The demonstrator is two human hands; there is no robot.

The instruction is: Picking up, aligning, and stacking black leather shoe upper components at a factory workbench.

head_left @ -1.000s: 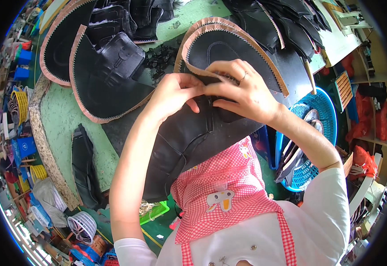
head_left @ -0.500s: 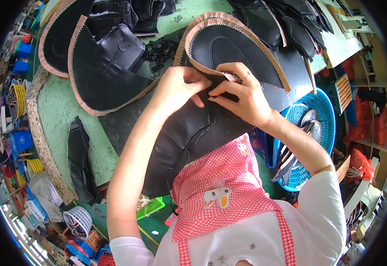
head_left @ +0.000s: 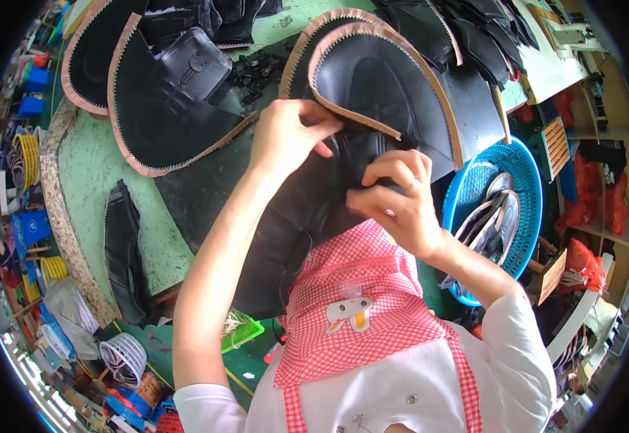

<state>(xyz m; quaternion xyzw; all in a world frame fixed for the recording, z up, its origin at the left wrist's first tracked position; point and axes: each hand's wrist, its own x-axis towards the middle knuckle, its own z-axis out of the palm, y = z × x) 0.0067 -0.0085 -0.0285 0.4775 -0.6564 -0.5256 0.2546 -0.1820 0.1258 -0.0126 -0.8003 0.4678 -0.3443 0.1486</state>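
A black leather boot upper (head_left: 379, 79) with a brown, zigzag-stitched rim curves in front of me. At its near edge, my left hand (head_left: 289, 141) is closed, thumb and fingers pinching the black leather by the brown strip's end. My right hand (head_left: 401, 198) is a little nearer and to the right, over the lower black leather. Its fingers are curled towards the thumb; whatever they grip is too dark to make out. More black leather (head_left: 271, 245) hangs over the table's near edge against my checked apron (head_left: 358, 346).
Another rimmed upper (head_left: 156, 115) lies to the left, with small black pieces (head_left: 257, 76) beside it. Stacked black leather parts (head_left: 473, 43) fill the back right. A blue basket (head_left: 534, 195) with flat parts stands right of the table. A folded black piece (head_left: 127, 260) lies at left.
My right hand has drawn away from my left, down and to the right, letting go of the brown-rimmed edge. The upper's near rim now lies in fuller view. My left hand stays almost in place.
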